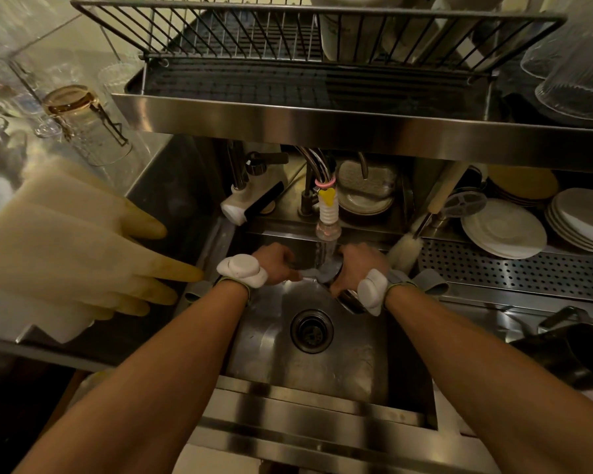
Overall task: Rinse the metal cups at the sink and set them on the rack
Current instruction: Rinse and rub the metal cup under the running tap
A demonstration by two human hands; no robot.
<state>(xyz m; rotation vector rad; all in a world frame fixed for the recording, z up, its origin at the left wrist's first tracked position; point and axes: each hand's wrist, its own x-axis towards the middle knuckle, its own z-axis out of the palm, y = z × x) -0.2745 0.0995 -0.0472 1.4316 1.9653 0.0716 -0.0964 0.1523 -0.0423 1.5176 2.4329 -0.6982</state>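
Observation:
Both my hands are over the steel sink [363, 364], under the running tap [327, 220]. My right hand [355, 265] grips a metal cup [329, 268], tilted with its mouth toward the water stream; its base shows below my wrist. My left hand [276, 263] touches the cup's rim from the left side. Water pours into the cup. The wire dish rack [240, 39] sits on a steel shelf above the sink, with white cups at its right end.
Pale rubber gloves [83, 241] hang over the left counter. Glasses and a jar [83, 121] stand at back left. Stacked white plates [507, 230] rest on a perforated shelf at right. A dark pitcher [569, 350] lies at the right. The drain [311, 331] is in the sink's middle.

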